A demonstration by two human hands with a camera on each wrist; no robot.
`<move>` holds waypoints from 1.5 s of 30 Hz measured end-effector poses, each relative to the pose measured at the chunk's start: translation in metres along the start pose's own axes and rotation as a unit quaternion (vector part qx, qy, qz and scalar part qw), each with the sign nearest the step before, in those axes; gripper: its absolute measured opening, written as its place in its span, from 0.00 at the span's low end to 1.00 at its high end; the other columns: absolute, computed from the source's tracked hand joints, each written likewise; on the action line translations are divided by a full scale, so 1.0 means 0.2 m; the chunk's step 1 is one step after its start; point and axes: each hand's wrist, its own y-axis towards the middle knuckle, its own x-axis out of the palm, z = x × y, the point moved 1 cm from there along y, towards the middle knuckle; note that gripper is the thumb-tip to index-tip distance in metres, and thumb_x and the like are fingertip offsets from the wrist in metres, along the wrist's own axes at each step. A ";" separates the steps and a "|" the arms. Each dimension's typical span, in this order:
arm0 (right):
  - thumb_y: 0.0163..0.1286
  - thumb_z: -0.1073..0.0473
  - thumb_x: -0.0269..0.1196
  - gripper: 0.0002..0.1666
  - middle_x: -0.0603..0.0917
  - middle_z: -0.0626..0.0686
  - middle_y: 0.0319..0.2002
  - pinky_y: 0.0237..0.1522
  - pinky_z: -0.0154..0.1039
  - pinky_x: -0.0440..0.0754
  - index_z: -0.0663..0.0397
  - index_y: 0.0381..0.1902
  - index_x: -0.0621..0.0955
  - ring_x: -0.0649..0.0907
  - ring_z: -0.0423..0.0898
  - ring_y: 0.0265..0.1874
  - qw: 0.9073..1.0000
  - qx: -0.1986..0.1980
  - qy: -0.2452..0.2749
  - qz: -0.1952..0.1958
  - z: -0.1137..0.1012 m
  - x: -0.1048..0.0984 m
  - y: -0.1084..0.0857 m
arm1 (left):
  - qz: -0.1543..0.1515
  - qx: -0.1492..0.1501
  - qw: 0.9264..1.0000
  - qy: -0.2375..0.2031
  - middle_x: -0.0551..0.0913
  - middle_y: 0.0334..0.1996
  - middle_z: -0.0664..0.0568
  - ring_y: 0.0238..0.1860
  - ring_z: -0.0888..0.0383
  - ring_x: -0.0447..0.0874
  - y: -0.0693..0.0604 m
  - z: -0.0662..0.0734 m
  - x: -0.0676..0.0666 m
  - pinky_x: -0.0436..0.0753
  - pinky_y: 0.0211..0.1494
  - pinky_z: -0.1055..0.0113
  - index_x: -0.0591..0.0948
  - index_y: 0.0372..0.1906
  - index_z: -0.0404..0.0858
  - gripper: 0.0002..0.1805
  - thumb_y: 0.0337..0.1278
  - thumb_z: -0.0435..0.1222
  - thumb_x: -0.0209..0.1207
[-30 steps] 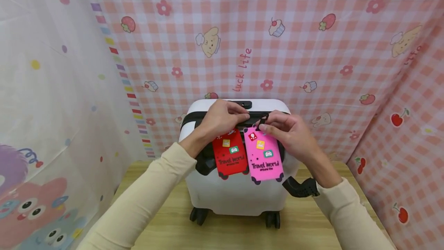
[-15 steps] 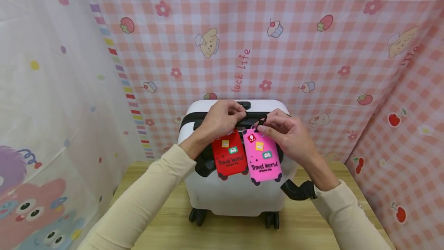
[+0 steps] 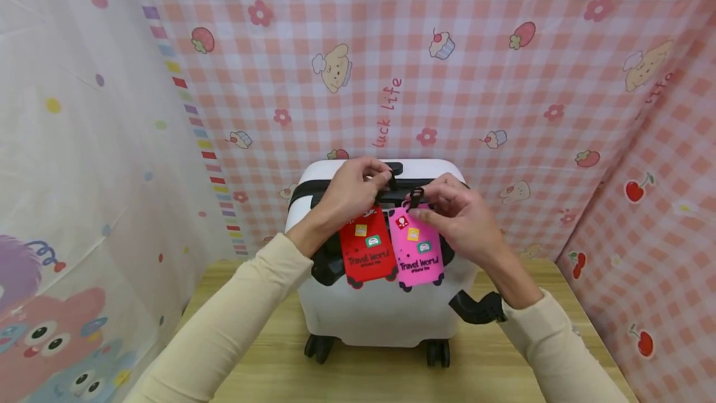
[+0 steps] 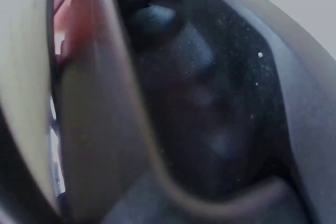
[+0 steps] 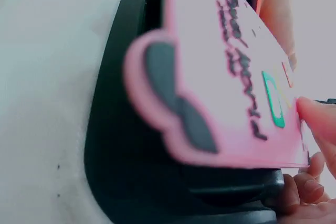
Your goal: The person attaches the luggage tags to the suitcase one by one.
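Observation:
In the head view a white suitcase (image 3: 380,322) stands upright, a black handle (image 3: 405,188) near its top. My left hand (image 3: 353,191) pinches a thin black strap (image 3: 393,180) by the handle, and a red luggage tag (image 3: 369,255) hangs below that hand. Beside it hangs a pink luggage tag (image 3: 418,257), its top edge and black loop (image 3: 416,196) held between thumb and fingers of my right hand (image 3: 464,216). Seen close in the right wrist view, the pink tag (image 5: 226,77) leans over the black handle recess (image 5: 126,145). The left wrist view is blurred and mostly dark.
The suitcase rests on black wheels (image 3: 438,353) on a wood-grain tabletop (image 3: 380,384). A pink checked cloth (image 3: 447,98) hangs close behind it, and a white patterned curtain (image 3: 128,160) hangs at the left. A black wrist mount (image 3: 478,307) juts from the right sleeve.
The pink tag and my right hand have shifted slightly left, closer to the red tag. My left hand has drawn slightly left, and the black strap at its fingertips shows more.

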 end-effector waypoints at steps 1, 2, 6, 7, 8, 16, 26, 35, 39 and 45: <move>0.63 0.72 0.66 0.07 0.71 0.55 0.38 0.33 0.29 0.80 0.67 0.41 0.84 0.79 0.44 0.33 1.000 -0.001 -0.006 0.002 0.00 0.00 0.00 | 0.001 0.002 1.000 -0.012 0.84 0.41 0.50 0.42 0.55 0.82 0.00 0.00 0.00 0.76 0.52 0.61 0.82 0.47 0.41 0.09 0.71 0.39 0.55; 0.63 0.72 0.66 0.07 0.71 0.55 0.38 0.32 0.29 0.79 0.66 0.41 0.84 0.78 0.44 0.32 1.000 -0.002 -0.013 0.004 0.00 0.01 0.00 | 0.001 0.003 1.000 -0.023 0.84 0.41 0.49 0.43 0.55 0.83 0.00 0.00 0.00 0.77 0.52 0.61 0.81 0.47 0.40 0.09 0.72 0.39 0.55; 0.63 0.71 0.67 0.07 0.72 0.55 0.37 0.28 0.28 0.75 0.65 0.40 0.86 0.75 0.44 0.29 0.999 -0.011 -0.048 0.015 0.01 0.01 0.00 | 0.006 0.008 0.998 -0.054 0.85 0.41 0.48 0.43 0.55 0.84 0.00 -0.01 -0.01 0.77 0.55 0.61 0.79 0.49 0.39 0.09 0.72 0.39 0.55; 0.63 0.71 0.67 0.07 0.72 0.55 0.37 0.27 0.28 0.74 0.64 0.40 0.86 0.74 0.44 0.29 0.998 -0.014 -0.058 0.017 0.02 0.02 0.00 | 0.007 0.010 0.998 -0.059 0.84 0.40 0.48 0.43 0.55 0.84 0.00 -0.01 -0.02 0.76 0.56 0.61 0.79 0.49 0.39 0.09 0.72 0.39 0.55; 0.63 0.71 0.67 0.08 0.72 0.55 0.37 0.27 0.28 0.74 0.64 0.41 0.87 0.74 0.44 0.29 0.998 -0.017 -0.065 0.019 0.02 0.02 0.00 | 0.007 0.014 0.998 -0.063 0.84 0.41 0.48 0.43 0.55 0.84 0.00 -0.01 -0.02 0.76 0.57 0.61 0.79 0.49 0.39 0.09 0.72 0.39 0.54; 0.64 0.69 0.67 0.08 0.75 0.54 0.36 0.27 0.28 0.73 0.61 0.41 0.88 0.74 0.45 0.30 0.993 -0.028 -0.112 0.035 0.01 0.03 0.00 | 0.012 0.075 0.994 -0.083 0.81 0.45 0.48 0.46 0.54 0.83 0.00 -0.01 -0.05 0.75 0.61 0.57 0.77 0.50 0.41 0.09 0.73 0.39 0.53; 0.62 0.63 0.70 0.02 0.76 0.49 0.29 0.26 0.35 0.66 0.54 0.33 0.89 0.72 0.45 0.25 0.979 -0.003 -0.202 0.039 -0.02 0.05 0.03 | -0.033 0.108 0.991 -0.074 0.87 0.47 0.47 0.48 0.53 0.87 -0.03 0.00 -0.05 0.76 0.63 0.54 0.71 0.52 0.49 0.07 0.75 0.41 0.50; 0.61 0.63 0.71 0.05 0.73 0.51 0.24 0.26 0.35 0.66 0.53 0.35 0.86 0.70 0.47 0.22 0.983 0.021 -0.176 0.046 -0.01 0.06 0.03 | -0.034 0.118 0.991 -0.053 0.84 0.51 0.49 0.48 0.57 0.87 -0.03 -0.02 -0.05 0.83 0.55 0.63 0.74 0.60 0.46 0.20 0.65 0.32 0.61; 0.62 0.63 0.70 0.07 0.71 0.52 0.21 0.23 0.35 0.64 0.53 0.39 0.85 0.68 0.47 0.20 0.987 0.028 -0.152 0.046 -0.01 0.06 0.03 | -0.027 0.123 0.990 -0.064 0.85 0.47 0.50 0.46 0.57 0.88 -0.02 -0.04 -0.05 0.84 0.52 0.64 0.80 0.49 0.40 0.11 0.62 0.31 0.64; 0.64 0.64 0.69 0.10 0.78 0.52 0.26 0.24 0.34 0.64 0.55 0.43 0.84 0.68 0.47 0.21 0.989 0.033 -0.137 0.052 -0.01 0.07 0.03 | -0.002 0.171 0.984 -0.055 0.86 0.40 0.52 0.42 0.58 0.88 -0.03 -0.05 -0.04 0.83 0.54 0.65 0.83 0.44 0.35 0.08 0.62 0.32 0.64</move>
